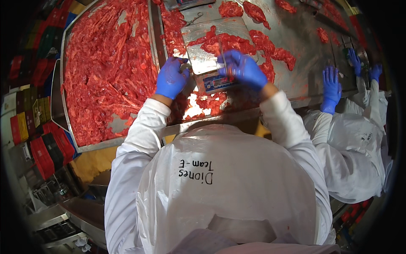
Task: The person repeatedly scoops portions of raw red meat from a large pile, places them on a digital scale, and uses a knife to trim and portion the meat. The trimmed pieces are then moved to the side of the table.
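Note:
A bench scale with a shiny metal plate [195, 37] and a blue-framed display [216, 81] stands in front of me, with red raw meat trimmings [228, 44] spread on the plate. My left hand [172, 78], in a blue glove, is at the plate's near left corner. Its fingers curl toward the thumb, around a small greyish thing I cannot make out. My right hand [245, 71], also gloved in blue, hovers over the plate's near right side. Its fingers are closed on a thin, pale, blade-like tool [223, 53], partly blurred.
A large metal tray [64, 63] heaped with raw meat [110, 72] lies on the left. More meat pieces [258, 15] lie on the steel table [306, 46], beside a scissor-like tool [195, 17]. Co-workers' gloved hands [331, 89] rest along the table at the right.

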